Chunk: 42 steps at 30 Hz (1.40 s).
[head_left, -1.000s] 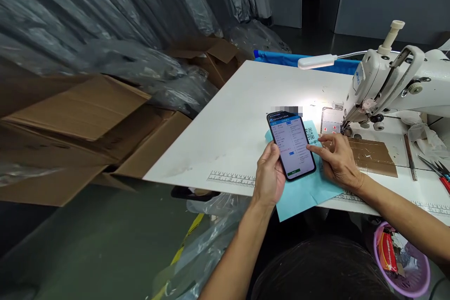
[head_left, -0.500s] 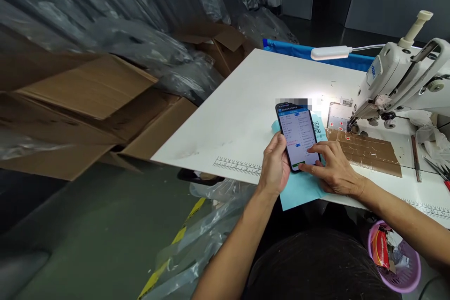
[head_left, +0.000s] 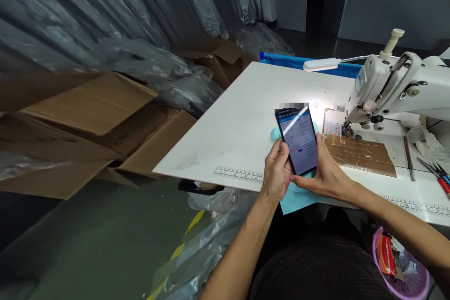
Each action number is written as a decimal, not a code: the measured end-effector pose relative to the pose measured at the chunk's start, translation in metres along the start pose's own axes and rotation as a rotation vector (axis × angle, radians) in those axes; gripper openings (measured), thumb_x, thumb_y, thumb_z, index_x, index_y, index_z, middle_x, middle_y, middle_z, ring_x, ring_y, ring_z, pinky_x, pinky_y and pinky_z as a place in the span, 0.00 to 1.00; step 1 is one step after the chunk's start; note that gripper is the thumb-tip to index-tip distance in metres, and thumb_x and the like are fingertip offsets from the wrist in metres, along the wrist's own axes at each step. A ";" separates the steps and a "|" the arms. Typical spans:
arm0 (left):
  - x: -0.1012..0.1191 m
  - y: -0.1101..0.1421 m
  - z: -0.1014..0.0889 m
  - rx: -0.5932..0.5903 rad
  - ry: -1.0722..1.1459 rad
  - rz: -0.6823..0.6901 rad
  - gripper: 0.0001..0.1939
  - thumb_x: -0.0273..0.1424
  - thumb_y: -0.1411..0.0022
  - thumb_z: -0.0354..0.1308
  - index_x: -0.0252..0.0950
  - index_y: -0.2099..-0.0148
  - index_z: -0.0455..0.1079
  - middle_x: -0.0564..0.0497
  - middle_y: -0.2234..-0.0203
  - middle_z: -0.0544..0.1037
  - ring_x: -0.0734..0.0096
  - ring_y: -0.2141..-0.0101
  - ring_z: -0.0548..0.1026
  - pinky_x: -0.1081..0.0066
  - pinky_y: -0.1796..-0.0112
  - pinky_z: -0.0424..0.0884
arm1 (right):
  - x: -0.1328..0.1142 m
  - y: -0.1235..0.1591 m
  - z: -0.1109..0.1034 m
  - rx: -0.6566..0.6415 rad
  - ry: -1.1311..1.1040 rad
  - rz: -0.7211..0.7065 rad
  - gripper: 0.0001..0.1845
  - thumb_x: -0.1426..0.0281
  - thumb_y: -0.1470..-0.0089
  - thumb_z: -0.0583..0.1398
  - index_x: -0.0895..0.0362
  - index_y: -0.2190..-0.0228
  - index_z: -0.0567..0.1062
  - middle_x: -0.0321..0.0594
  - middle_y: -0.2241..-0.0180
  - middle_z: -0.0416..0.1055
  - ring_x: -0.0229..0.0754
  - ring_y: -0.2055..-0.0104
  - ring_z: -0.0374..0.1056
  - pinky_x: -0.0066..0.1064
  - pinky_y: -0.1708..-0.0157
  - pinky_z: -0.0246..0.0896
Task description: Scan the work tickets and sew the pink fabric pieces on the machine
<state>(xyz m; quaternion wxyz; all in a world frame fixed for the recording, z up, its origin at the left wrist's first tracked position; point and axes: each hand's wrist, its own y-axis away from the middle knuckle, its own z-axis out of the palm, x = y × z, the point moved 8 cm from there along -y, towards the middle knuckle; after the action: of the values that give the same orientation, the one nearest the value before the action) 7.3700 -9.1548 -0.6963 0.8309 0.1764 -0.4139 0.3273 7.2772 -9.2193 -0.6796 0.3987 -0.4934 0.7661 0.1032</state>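
At two o'clock, blue letters [head_left: 359, 80] on the sewing machine [head_left: 393, 99] look like JUKI. Words on the phone [head_left: 300, 150] and numbers on the ruler [head_left: 239, 174] are too tiny.

Wearer, head view. Left hand [head_left: 276, 173], about 4 o'clock from frame centre: bare, slim-fingered. Right hand [head_left: 330, 176], between 3 and 4 o'clock: likewise bare, thumb long and tapered. Left forearm [head_left: 241, 243], near 6 o'clock, and right forearm [head_left: 397, 220], near 4 o'clock: both uncovered (lean, narrowing toward the wrist). At 5 o'clock, hair [head_left: 316, 272]: dark, fine-stranded, rounded in outline. Dark clothing [head_left: 277, 239], also 5 o'clock, possibly lap covering; shadow obscures cut.
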 end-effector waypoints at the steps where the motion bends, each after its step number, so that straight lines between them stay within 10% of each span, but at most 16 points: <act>1: -0.001 0.001 0.001 -0.007 -0.014 0.004 0.20 0.44 0.46 0.68 0.37 0.56 0.75 0.47 0.58 0.81 0.57 0.45 0.73 0.62 0.45 0.71 | -0.001 -0.001 0.003 0.017 -0.004 0.041 0.61 0.57 0.55 0.67 0.65 0.34 0.38 0.65 0.38 0.52 0.63 0.34 0.49 0.58 0.40 0.56; 7: 0.004 0.008 0.005 -0.163 -0.361 0.109 0.23 0.52 0.42 0.61 0.38 0.56 0.78 0.46 0.57 0.81 0.54 0.48 0.75 0.59 0.44 0.69 | -0.011 0.032 -0.035 0.182 -0.076 0.139 0.53 0.63 0.60 0.66 0.60 0.37 0.49 0.59 0.41 0.60 0.60 0.40 0.60 0.53 0.44 0.63; 12: 0.006 0.014 0.010 -0.654 -1.227 0.314 0.19 0.46 0.34 0.51 0.46 0.53 0.79 0.50 0.49 0.78 0.51 0.44 0.71 0.47 0.35 0.50 | 0.019 0.104 -0.082 0.123 -0.101 0.406 0.48 0.65 0.64 0.69 0.56 0.42 0.58 0.50 0.48 0.68 0.55 0.48 0.69 0.48 0.50 0.67; 16: -0.015 0.023 0.013 -0.867 -1.656 0.461 0.25 0.47 0.35 0.50 0.46 0.41 0.71 0.45 0.40 0.70 0.44 0.46 0.72 0.46 0.48 0.68 | 0.060 0.140 -0.128 0.253 0.170 0.673 0.44 0.66 0.64 0.67 0.59 0.44 0.61 0.51 0.50 0.65 0.56 0.50 0.68 0.48 0.52 0.67; 20: -0.031 0.057 0.043 -0.683 -1.900 0.689 0.30 0.49 0.34 0.49 0.36 0.38 0.69 0.31 0.42 0.69 0.45 0.57 0.74 0.49 0.59 0.70 | 0.088 0.138 -0.151 0.286 0.370 0.859 0.35 0.63 0.61 0.66 0.61 0.51 0.66 0.53 0.54 0.61 0.54 0.58 0.70 0.45 0.60 0.69; 23: -0.041 0.076 0.060 -0.529 -1.916 0.603 0.35 0.52 0.35 0.47 0.32 0.37 0.67 0.25 0.44 0.69 0.43 0.59 0.72 0.49 0.60 0.68 | 0.096 0.118 -0.152 0.253 0.411 0.850 0.33 0.60 0.59 0.66 0.61 0.53 0.67 0.53 0.55 0.62 0.54 0.60 0.70 0.43 0.61 0.69; 27: -0.048 0.083 0.066 -0.498 -1.891 0.510 0.42 0.58 0.39 0.49 0.28 0.37 0.67 0.23 0.47 0.69 0.41 0.59 0.72 0.47 0.59 0.67 | 0.094 0.090 -0.146 0.259 0.488 0.749 0.38 0.60 0.58 0.66 0.67 0.49 0.65 0.59 0.54 0.65 0.60 0.53 0.67 0.45 0.56 0.67; 34: -0.055 0.086 0.060 -0.500 -1.974 0.754 0.43 0.57 0.37 0.48 0.26 0.36 0.65 0.24 0.50 0.70 0.32 0.48 0.69 0.38 0.49 0.63 | 0.092 0.084 -0.130 0.289 0.654 0.662 0.41 0.54 0.51 0.64 0.72 0.46 0.66 0.62 0.55 0.69 0.63 0.50 0.64 0.49 0.51 0.62; 42: -0.060 0.081 0.084 -0.367 -2.097 0.740 0.39 0.51 0.34 0.49 0.22 0.36 0.62 0.20 0.46 0.67 0.33 0.45 0.68 0.37 0.47 0.62 | 0.124 0.080 -0.180 0.211 0.715 0.709 0.18 0.69 0.35 0.50 0.63 0.50 0.74 0.55 0.52 0.71 0.51 0.48 0.65 0.36 0.50 0.60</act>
<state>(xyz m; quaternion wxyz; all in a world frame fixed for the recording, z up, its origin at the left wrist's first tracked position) 7.2392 -9.1673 -0.6932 -0.0619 0.1059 -0.9764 0.1778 7.0941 -9.3629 -0.6676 0.0999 -0.1650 0.9810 -0.0211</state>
